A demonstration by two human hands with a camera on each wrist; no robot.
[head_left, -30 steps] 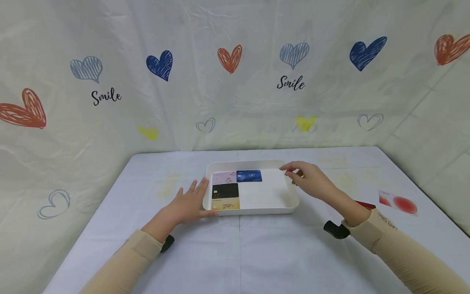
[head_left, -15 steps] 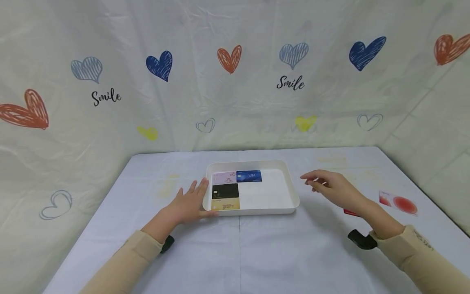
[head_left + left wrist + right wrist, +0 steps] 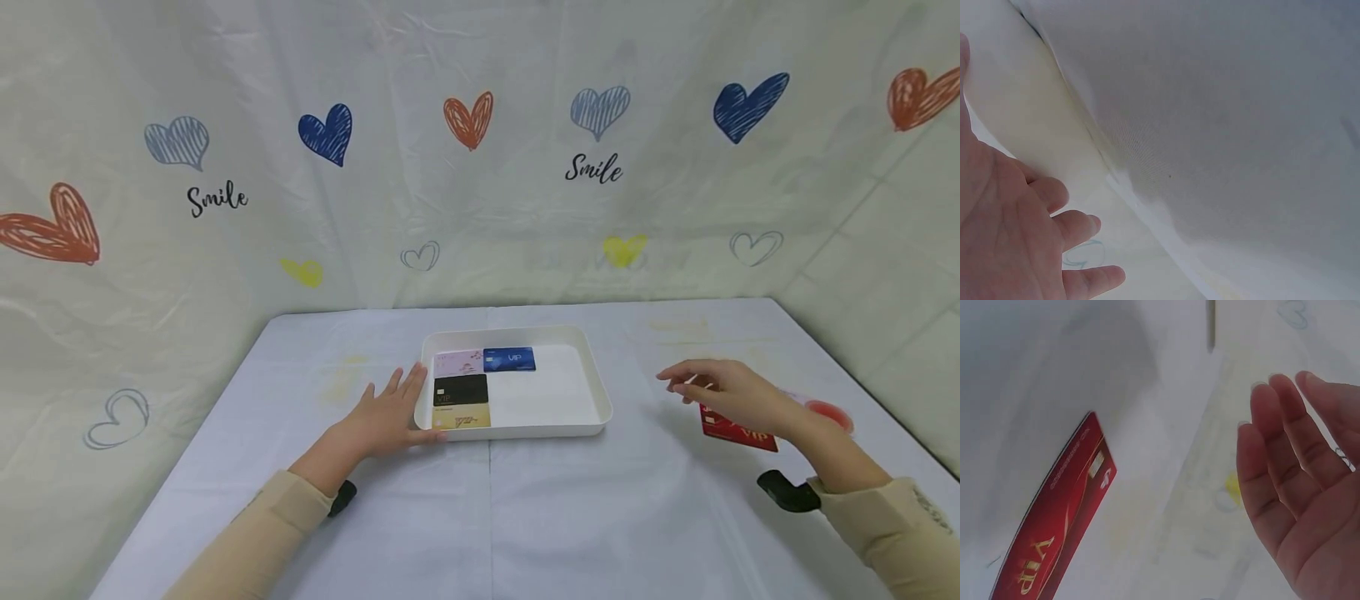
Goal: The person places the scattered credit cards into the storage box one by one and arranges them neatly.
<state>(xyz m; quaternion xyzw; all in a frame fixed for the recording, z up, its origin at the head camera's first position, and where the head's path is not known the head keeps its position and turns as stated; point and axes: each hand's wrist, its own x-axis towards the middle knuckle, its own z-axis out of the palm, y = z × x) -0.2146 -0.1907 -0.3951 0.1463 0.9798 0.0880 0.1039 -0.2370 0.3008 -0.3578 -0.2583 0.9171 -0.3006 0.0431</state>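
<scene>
My left hand [image 3: 381, 419] rests with spread fingers against the left side of the white tray [image 3: 555, 431]. Inside the tray lie a pink card [image 3: 458, 362], a blue VIP card [image 3: 509, 359], a black VIP card [image 3: 461, 390] and a gold card [image 3: 461, 417], grouped on its left. To the tray's right, my right hand [image 3: 738, 393] hovers above a red VIP card [image 3: 738, 433], partly covering it in the head view. The right wrist view shows its fingers loosely bent, holding nothing, with the red VIP card [image 3: 1060, 512] apart from them on the cloth.
Behind my right wrist lies a pale card with a red circle [image 3: 828, 412], partly hidden. A white cloth [image 3: 420, 517] covers the table. Behind it hangs a pale curtain [image 3: 510, 208] printed with hearts.
From the tray's right edge, my right hand has moved rightward to above the red VIP card, uncovering more of it and hiding part of the pale card. My left hand has stayed put.
</scene>
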